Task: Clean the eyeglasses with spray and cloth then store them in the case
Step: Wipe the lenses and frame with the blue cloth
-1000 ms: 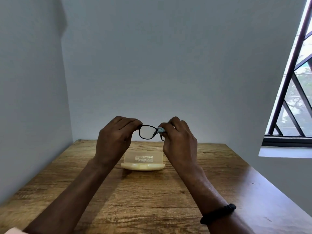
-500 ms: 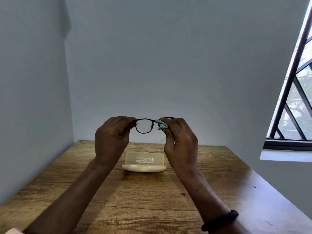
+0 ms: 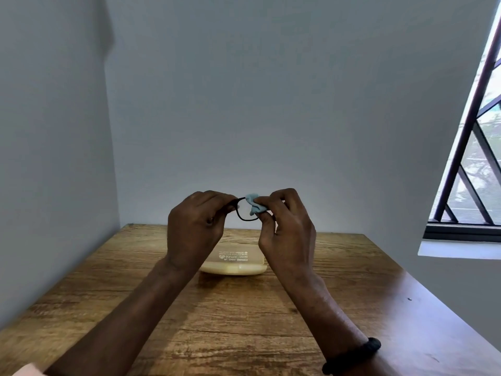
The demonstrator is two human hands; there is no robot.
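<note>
**Lens under the cloth, glasses held over the table**

Head view. Holds the glasses [image 3: 245, 219] up in both hands, above the far half of the table [image 3: 244, 321] and clear of it. Grips one end of the black frame with the left hand [image 3: 195, 229], fingers curled over the top and thumb beneath, so hiding that end and its lens. Pinches a light blue cloth [image 3: 253, 203] in the right hand [image 3: 287, 229], thumb and forefinger closed on it, the other fingers raised and bent. Presses the cloth against the upper right part of the one lens in sight, between the two hands, and covers the frame to the right of it. Leaves the lower rim of that lens showing as a dark curve. Cannot tell how the temples lie.

Shows the case [image 3: 235, 263], pale yellow, lying on the table below and beyond the hands, near the far edge, its printed face upward and its ends hidden behind both wrists. Cannot tell whether open or closed.

Shows also a dark band [image 3: 352, 355] round the right wrist and a strip of pale pink sleeve [image 3: 24, 371] at the lower left corner. Places grey walls behind and to the left of the table, and a barred window [image 3: 471, 172] with a white sill [image 3: 458, 249] at the right.
</note>
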